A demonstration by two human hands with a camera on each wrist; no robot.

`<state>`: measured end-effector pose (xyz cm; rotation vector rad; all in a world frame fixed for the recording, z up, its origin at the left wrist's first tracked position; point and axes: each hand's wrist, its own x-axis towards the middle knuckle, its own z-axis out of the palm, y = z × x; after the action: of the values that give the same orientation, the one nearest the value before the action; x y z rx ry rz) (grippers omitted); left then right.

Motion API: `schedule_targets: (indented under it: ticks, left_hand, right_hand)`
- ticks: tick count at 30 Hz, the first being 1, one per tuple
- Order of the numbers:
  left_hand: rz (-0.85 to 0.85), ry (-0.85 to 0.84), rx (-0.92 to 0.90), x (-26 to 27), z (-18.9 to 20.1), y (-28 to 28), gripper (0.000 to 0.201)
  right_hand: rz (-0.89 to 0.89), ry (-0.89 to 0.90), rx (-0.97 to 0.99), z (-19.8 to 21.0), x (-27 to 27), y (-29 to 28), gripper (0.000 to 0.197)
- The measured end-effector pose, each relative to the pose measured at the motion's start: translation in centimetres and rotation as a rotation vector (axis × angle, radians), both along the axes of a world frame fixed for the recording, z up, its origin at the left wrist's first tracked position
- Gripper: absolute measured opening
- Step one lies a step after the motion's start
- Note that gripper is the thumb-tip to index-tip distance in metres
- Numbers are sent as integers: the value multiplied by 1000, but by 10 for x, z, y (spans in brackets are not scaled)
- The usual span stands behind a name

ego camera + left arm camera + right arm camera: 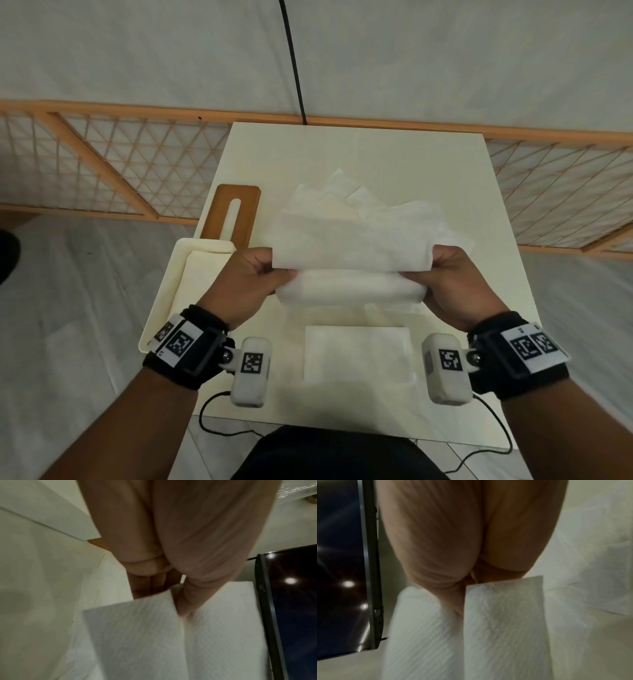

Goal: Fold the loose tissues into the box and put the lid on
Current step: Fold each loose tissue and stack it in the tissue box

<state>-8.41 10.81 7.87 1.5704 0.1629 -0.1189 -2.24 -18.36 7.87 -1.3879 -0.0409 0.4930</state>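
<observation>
Pinching a limp, featherlight tissue point(349, 253) at both ends, left hand point(246, 277) and right hand point(452, 277) fold it; easily torn.

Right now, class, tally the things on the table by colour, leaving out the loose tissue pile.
White: 2, held tissue and folded tissue
Cream: 1, box
Brown: 1, lid
Total: 4
</observation>
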Motion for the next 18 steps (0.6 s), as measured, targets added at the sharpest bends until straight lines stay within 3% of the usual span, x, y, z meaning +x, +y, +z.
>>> schedule_targets:
  ticks: [5, 7, 9, 11, 13, 15, 18]
  left_hand:
    - [21, 10, -193, -3, 1, 1, 17]
    - [8, 51, -311, -4, -2, 5, 27]
    - [-6, 130, -327, -4, -4, 7, 41]
    - [22, 149, -143, -5, -8, 3, 36]
    - [48, 82, 36, -3, -12, 0, 10]
    - [56, 49, 66, -4, -16, -2, 22]
    - [82, 56, 172, -5, -23, -1, 23]
  right_hand:
    - [18, 32, 87, -5, 0, -10, 39]
    - [15, 94, 121, -11, 2, -17, 25]
    - [20, 131, 89, -16, 4, -20, 31]
    - [6, 119, -13, -18, 3, -17, 38]
    - [6, 62, -131, -19, 2, -12, 31]
    - [19, 19, -213, -20, 1, -10, 31]
    - [32, 2, -267, -19, -3, -11, 31]
